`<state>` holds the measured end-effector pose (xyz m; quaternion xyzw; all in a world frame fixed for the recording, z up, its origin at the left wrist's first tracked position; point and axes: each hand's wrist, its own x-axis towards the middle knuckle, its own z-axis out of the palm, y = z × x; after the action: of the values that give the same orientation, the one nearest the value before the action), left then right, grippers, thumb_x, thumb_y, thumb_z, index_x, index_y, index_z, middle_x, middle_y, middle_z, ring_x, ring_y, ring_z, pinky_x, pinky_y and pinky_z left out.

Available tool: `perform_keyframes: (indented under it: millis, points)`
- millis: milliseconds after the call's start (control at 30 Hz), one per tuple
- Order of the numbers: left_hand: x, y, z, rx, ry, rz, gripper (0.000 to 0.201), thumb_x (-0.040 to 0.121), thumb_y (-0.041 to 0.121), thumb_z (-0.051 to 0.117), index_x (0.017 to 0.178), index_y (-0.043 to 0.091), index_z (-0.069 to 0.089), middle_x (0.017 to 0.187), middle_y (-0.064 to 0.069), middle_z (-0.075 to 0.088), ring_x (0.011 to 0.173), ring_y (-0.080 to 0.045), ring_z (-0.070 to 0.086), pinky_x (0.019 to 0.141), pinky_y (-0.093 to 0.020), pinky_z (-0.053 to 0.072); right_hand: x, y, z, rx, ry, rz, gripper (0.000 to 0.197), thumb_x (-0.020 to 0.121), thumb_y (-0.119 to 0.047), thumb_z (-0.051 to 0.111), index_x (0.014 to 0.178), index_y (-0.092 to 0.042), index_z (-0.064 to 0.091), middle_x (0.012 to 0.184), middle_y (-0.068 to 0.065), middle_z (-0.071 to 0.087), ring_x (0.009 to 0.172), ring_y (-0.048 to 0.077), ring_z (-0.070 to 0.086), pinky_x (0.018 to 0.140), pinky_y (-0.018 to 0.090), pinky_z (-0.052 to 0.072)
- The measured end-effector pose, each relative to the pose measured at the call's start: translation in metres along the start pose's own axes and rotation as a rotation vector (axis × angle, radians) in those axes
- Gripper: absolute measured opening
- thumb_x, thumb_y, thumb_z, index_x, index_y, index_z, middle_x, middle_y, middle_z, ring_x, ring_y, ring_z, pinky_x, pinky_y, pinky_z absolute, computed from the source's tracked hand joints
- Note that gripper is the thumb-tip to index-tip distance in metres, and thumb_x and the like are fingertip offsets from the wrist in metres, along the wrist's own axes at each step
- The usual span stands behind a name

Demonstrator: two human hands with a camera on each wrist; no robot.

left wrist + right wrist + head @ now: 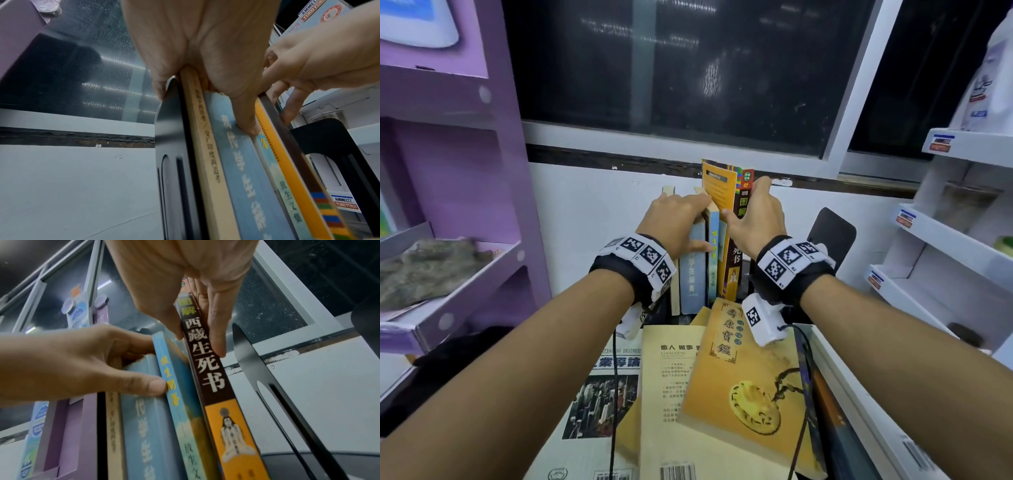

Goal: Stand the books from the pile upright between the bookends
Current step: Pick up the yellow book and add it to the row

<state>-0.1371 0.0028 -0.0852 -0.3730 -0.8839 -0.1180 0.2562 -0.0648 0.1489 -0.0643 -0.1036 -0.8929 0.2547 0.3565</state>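
Three books stand upright against the black left bookend (170,142): a beige one (203,146), a blue one (692,277) and a thin light-blue one (714,250). My left hand (681,219) lies over their tops, fingers curled, thumb on the blue spine. My right hand (750,209) pinches the tall brown-spined orange book (209,369) near its top, upright beside the light-blue one. The right bookend (835,233) stands a gap away to its right. The pile lies flat in front: a yellow book (739,370), a cream one (671,394) and a photo-cover one (599,394).
A purple shelf unit (465,171) stands close on the left, a white shelf unit (945,240) on the right. Behind the books are a white wall and a dark window (671,68). Black cables hang from both wrists over the pile.
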Motion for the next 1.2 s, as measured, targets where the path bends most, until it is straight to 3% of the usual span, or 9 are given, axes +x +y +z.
perform_keyframes:
  millis: [233,367,567,633,733,833,1000,1100,1200]
  points:
    - [0.0,0.0,0.001,0.011,0.005,-0.003,0.056,0.071,0.059,0.078,0.104,0.025,0.049,0.1,0.004,0.065,0.088,-0.022,0.058,0.083,-0.037,0.044,0.0,0.011,0.016,0.011,-0.041,0.021,0.047,0.087,-0.024,0.073,0.111,-0.012,0.035,0.106,0.011,0.066,0.095,0.031,0.066,0.08,0.046,0.057]
    - [0.0,-0.001,0.003,0.026,0.02,0.007,0.056,0.071,0.06,0.077,0.104,0.025,0.048,0.101,0.004,0.066,0.09,-0.023,0.059,0.083,-0.036,0.042,-0.001,0.016,0.019,0.03,-0.077,0.017,0.045,0.087,-0.022,0.071,0.106,-0.013,0.031,0.1,0.009,0.064,0.088,0.029,0.065,0.073,0.04,0.055]
    - [0.001,-0.003,0.003,0.031,0.018,0.002,0.056,0.071,0.063,0.076,0.103,0.026,0.047,0.1,0.005,0.065,0.09,-0.022,0.06,0.084,-0.038,0.045,-0.005,0.023,0.01,0.033,-0.271,-0.058,0.051,0.091,-0.015,0.067,0.122,-0.011,0.026,0.111,0.009,0.059,0.093,0.02,0.06,0.068,0.025,0.044]
    - [0.0,-0.003,0.002,0.032,0.013,-0.003,0.057,0.07,0.063,0.076,0.102,0.026,0.047,0.1,0.005,0.066,0.09,-0.022,0.06,0.084,-0.038,0.046,-0.005,0.026,0.005,0.059,-0.346,-0.114,0.065,0.091,-0.013,0.067,0.136,-0.014,0.019,0.122,0.009,0.057,0.101,0.019,0.06,0.075,0.025,0.047]
    - [0.0,-0.005,0.001,0.024,0.01,-0.003,0.058,0.071,0.063,0.076,0.107,0.026,0.048,0.103,0.005,0.068,0.093,-0.023,0.062,0.084,-0.038,0.047,-0.005,0.028,-0.004,0.081,-0.455,-0.194,0.095,0.09,-0.011,0.069,0.151,-0.032,-0.001,0.136,0.007,0.052,0.106,0.016,0.061,0.088,0.032,0.054]
    - [0.0,-0.005,0.001,0.006,0.014,-0.004,0.062,0.072,0.063,0.075,0.116,0.026,0.051,0.106,0.006,0.069,0.096,-0.023,0.062,0.087,-0.038,0.047,-0.006,0.028,-0.011,0.021,-0.502,-0.258,0.104,0.089,-0.008,0.071,0.153,-0.035,-0.006,0.123,0.004,0.059,0.08,0.001,0.06,0.073,0.022,0.054]
    - [-0.003,-0.004,0.001,0.008,0.022,-0.004,0.063,0.073,0.062,0.074,0.118,0.025,0.051,0.109,0.005,0.069,0.098,-0.022,0.061,0.088,-0.037,0.045,-0.005,0.028,-0.014,0.029,-0.504,-0.276,0.101,0.087,-0.005,0.074,0.152,-0.04,0.004,0.128,0.0,0.056,0.082,0.0,0.062,0.057,0.011,0.05]
    - [-0.003,-0.002,-0.001,0.015,0.024,-0.001,0.062,0.073,0.062,0.074,0.118,0.025,0.051,0.109,0.004,0.069,0.098,-0.022,0.061,0.084,-0.035,0.042,-0.006,0.028,-0.013,0.047,-0.485,-0.285,0.1,0.086,-0.005,0.074,0.151,-0.041,0.007,0.133,0.0,0.054,0.094,0.011,0.064,0.068,0.018,0.054]
    - [-0.004,0.0,-0.004,0.025,0.006,-0.008,0.063,0.073,0.062,0.075,0.117,0.025,0.05,0.108,0.005,0.069,0.097,-0.022,0.061,0.084,-0.035,0.043,-0.007,0.027,-0.011,0.048,-0.468,-0.284,0.1,0.085,-0.004,0.075,0.151,-0.038,0.008,0.135,-0.001,0.054,0.107,0.019,0.062,0.084,0.033,0.057]
